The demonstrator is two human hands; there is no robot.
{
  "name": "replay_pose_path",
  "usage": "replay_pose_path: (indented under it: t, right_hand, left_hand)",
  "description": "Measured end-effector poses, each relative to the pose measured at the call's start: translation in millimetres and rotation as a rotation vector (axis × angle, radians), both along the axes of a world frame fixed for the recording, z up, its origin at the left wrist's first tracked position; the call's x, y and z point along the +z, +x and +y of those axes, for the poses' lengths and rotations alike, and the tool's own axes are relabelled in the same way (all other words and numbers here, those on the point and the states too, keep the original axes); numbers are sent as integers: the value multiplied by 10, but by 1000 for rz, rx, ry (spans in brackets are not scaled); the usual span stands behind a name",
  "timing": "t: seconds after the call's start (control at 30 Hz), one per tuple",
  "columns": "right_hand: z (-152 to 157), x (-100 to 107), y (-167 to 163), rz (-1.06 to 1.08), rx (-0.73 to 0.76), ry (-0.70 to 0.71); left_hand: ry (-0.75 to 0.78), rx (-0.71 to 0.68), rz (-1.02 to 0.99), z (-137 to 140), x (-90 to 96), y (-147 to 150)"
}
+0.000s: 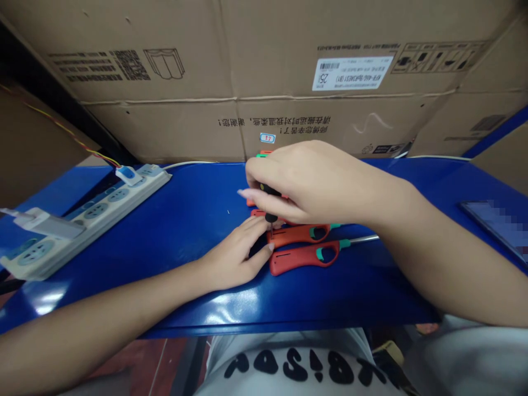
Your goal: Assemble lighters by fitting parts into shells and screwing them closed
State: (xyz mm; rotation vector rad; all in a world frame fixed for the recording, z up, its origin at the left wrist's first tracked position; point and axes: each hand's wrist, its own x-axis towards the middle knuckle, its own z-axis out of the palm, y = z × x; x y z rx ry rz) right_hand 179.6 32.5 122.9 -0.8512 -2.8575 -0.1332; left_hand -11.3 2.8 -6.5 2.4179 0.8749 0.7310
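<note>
My right hand (pixel 309 179) is closed round a small screwdriver (pixel 270 218) with a dark handle. It stands nearly upright, its thin metal shaft pointing down at the butt end of an orange-red gas lighter (pixel 295 235). My left hand (pixel 237 256) pinches that same end between thumb and fingers, holding it on the table. Just nearer to me lies another red gas lighter (pixel 299 260), with a green trigger and a metal tube pointing right. More red lighters lie behind, mostly hidden under my right hand. Whether the screwdriver tip sits in a screw I cannot tell.
A white power strip (pixel 144 184) with plugs in it runs along the left of the blue table (pixel 185 220). Behind stands a large cardboard box (pixel 181 126) with a small numbered sticker (pixel 268 138). A flat dark-edged device (pixel 495 225) lies at the right.
</note>
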Motion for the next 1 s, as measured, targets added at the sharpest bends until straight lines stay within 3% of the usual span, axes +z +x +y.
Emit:
replay_pose_path:
  t: [0.4, 1.0]
  right_hand:
    - [-5, 13, 9, -26, 17, 23]
    - [8, -17, -4, -19, 44, 14]
  left_hand:
    - [103, -4, -22, 92, 7, -48]
    - [102, 7, -7, 135, -41, -73]
